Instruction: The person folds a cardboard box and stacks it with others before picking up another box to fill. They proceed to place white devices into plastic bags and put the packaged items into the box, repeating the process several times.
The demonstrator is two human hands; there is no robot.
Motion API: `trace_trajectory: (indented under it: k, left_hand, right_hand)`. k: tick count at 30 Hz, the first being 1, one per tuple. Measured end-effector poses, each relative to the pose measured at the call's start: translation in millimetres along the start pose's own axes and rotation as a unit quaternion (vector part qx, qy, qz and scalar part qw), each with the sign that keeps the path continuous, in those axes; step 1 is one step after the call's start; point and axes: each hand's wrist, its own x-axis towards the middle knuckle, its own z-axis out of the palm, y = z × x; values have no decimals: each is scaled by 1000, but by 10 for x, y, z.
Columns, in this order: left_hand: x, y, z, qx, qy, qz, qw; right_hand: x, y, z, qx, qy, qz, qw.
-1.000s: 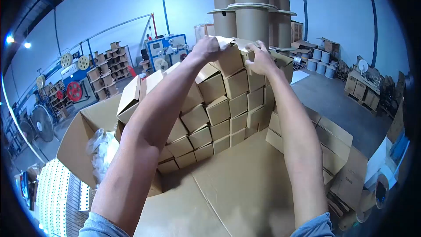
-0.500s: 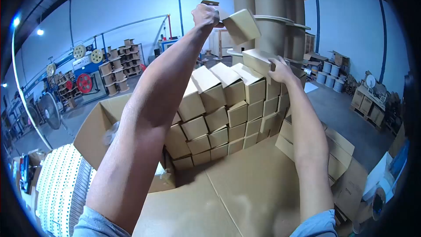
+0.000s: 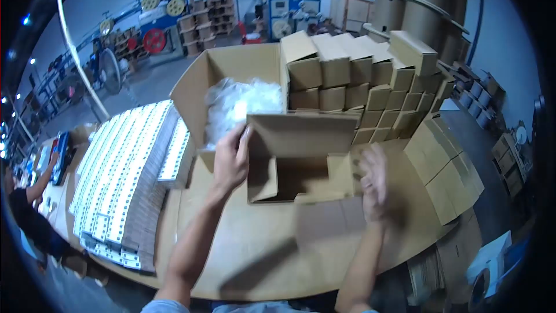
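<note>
A cardboard box (image 3: 301, 174) stands on the table in front of me with its top open and its inside in shadow. My left hand (image 3: 231, 159) pinches the left end of its raised back flap (image 3: 304, 133). At the box's right side is my right hand (image 3: 373, 179), slightly blurred, fingers stretched out and holding nothing. The front flap (image 3: 330, 211) folds outward over the cardboard tabletop (image 3: 260, 261).
Behind stands a stack of closed cartons (image 3: 336, 69), beside a large carton (image 3: 243, 61) of clear plastic bags (image 3: 240, 104). White labelled boxes (image 3: 124, 168) are piled left. Flattened cardboard (image 3: 443, 168) lies right. A person (image 3: 35, 208) works at far left.
Both hands have come down from the top of the stack to the table. The small carton held up by my left hand now appears as the open box before me. The view has swung left.
</note>
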Motion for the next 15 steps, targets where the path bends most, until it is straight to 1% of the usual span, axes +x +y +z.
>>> trace_trajectory:
  k: [1,2,3,4,5,6,7,8,9,10,11,12,14,15]
  left_hand:
    - [-411,-177,-142,-39,-15,-79,996]
    - [-757,-350,-258,-78,-29,-155,984]
    - [-1079,-596,-321,-76,-6,-179,981]
    - [-1373,-782,-377,-74,17,-202,976]
    - [-1554,-848,-473,-144,44,-282,948]
    - [-1667,-973,-562,-143,60,-292,944]
    - [-1828,-1114,-642,-140,76,-308,938]
    - [-1976,-1268,-711,-136,92,-322,932]
    - [-2035,-1384,-751,-80,85,-283,952]
    - [-2114,-1504,-810,-38,37,-256,965]
    - [-2086,-1407,-902,-8,-14,-322,947]
    - [-2065,-1267,-982,19,-65,-383,921]
    - [-2166,-1214,-1057,26,-101,-386,917]
    - [-2164,-1188,-1082,28,-120,-383,916]
  right_hand:
    - [-307,223,230,55,-11,25,998]
    - [-594,313,497,73,-20,96,993]
    - [-859,364,743,88,-29,167,981]
    - [-1063,444,896,50,-55,171,983]
    - [-1185,542,1039,12,-81,166,983]
    - [-1280,521,1184,-25,-109,163,980]
    - [-1333,489,1273,-68,-125,186,972]
    - [-1374,524,1379,-107,-121,199,967]
    - [-1421,594,1477,-145,-116,213,959]
    - [-1471,654,1563,-184,-112,226,950]
    - [-1427,464,1676,-218,-102,189,952]
    - [-1434,433,1731,-244,-105,169,949]
    - [-1427,392,1812,-297,-105,122,941]
    - [-1397,316,1827,-285,-133,161,935]
